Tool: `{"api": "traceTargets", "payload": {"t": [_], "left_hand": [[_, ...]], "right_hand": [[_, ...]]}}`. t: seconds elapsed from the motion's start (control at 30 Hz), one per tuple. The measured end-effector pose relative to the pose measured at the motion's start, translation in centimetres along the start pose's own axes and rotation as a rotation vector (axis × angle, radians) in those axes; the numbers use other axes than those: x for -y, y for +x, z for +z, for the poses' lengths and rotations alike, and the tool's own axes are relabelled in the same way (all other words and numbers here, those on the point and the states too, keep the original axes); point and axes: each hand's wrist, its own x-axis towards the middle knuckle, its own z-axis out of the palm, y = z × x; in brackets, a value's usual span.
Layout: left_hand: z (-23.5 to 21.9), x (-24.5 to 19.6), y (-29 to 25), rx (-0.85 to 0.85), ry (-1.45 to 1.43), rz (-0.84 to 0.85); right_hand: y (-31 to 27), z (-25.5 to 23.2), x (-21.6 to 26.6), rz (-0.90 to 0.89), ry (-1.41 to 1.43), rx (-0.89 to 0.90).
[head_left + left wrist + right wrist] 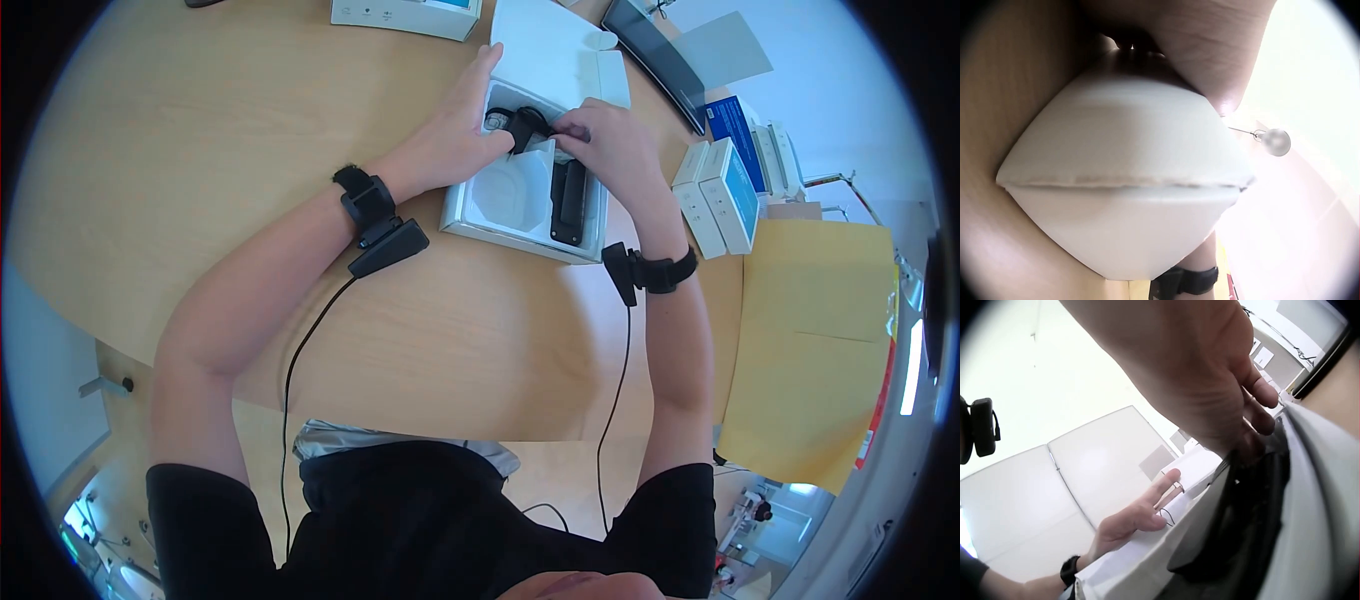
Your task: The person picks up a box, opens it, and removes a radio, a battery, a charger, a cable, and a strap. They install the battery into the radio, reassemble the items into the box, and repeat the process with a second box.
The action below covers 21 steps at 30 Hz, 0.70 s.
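An opened white box point(520, 248) lies on the table with its lid point(555, 50) folded back. My left hand point(455, 140) rests over its left wall, fingers extended along the outside and thumb reaching in over a black looped piece point(527, 128). In the left wrist view the box's white side point(1129, 137) fills the middle. My right hand point(615, 145) reaches over the right wall, its curled fingertips pinching the looped piece's right end. Below that hand a long black device point(568, 203) sits in the right compartment; in the right wrist view its dark body point(1210, 531) lies under my fingers point(1263, 394).
Another white box point(405, 15) stands at the table's far edge. A dark screen point(655, 65) is behind the lid. White boxes point(725, 195) stand to the right, beside a large yellow sheet point(810, 330). Cables point(290, 390) run from both wrist cameras toward me.
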Motion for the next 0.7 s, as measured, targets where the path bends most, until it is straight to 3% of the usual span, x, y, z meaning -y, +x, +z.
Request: {"api": "traceTargets", "payload": {"t": [0.1, 0.3, 0.4, 0.43, 0.53, 0.7], "left_hand": [[0.1, -0.5, -0.3, -0.031, 0.038, -0.012], [0.3, -0.4, -0.3, -0.052, 0.106, 0.021], [-0.2, -1.0, -0.4, 0.005, 0.029, -0.024], [-0.2, -1.2, -0.4, 0.006, 0.021, -0.032], [-0.1, -1.1, -0.4, -0.008, 0.036, -0.008], [0.1, -0.2, -0.1, -0.034, 0.062, 0.088]], "right_hand": [[0.3, 0.0, 0.3, 0.019, -0.071, 0.046], [-1.3, -1.8, -1.2, 0.034, 0.277, -0.128], [-2.7, -2.1, -4.6, 0.051, 0.521, -0.302], [-3.5, -2.9, -4.8, 0.156, 0.555, -0.305], [-5.1, -2.2, -8.9, 0.398, 0.629, -0.283], [-6.9, 0.8, -11.6, 0.546, 0.429, -0.054]]}}
